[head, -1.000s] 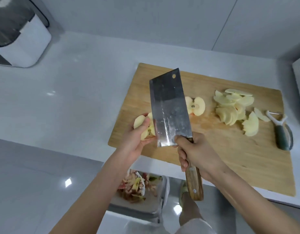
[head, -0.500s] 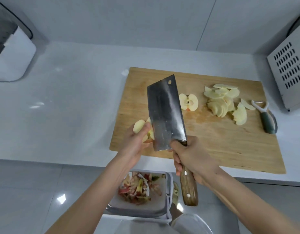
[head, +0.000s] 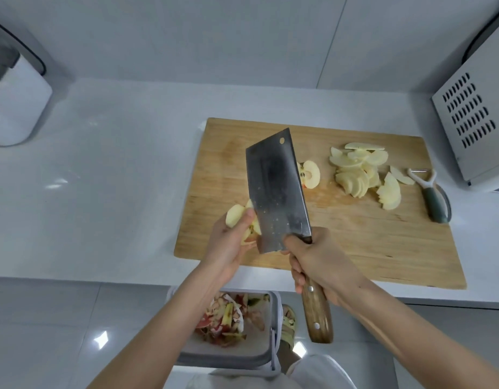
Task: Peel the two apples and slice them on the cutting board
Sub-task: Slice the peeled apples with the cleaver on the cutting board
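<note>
My left hand (head: 227, 242) holds a peeled apple half (head: 237, 217) above the front left corner of the wooden cutting board (head: 354, 242). My right hand (head: 318, 262) grips the wooden handle of a cleaver (head: 276, 192), whose broad blade stands against the held apple piece and hides part of it. Another apple half (head: 310, 174) lies cut side up on the board, partly behind the blade. A pile of apple slices (head: 360, 172) lies at the board's far right.
A green-handled peeler (head: 433, 196) rests at the board's right edge. A white vented appliance (head: 472, 127) stands at the right, another white appliance (head: 15, 108) at the far left. Below the counter edge, a bin (head: 231, 352) holds apple peels.
The view has shifted, so the board sits lower and more centred. Both hands keep the same grip, with the cleaver still against the held apple half.
</note>
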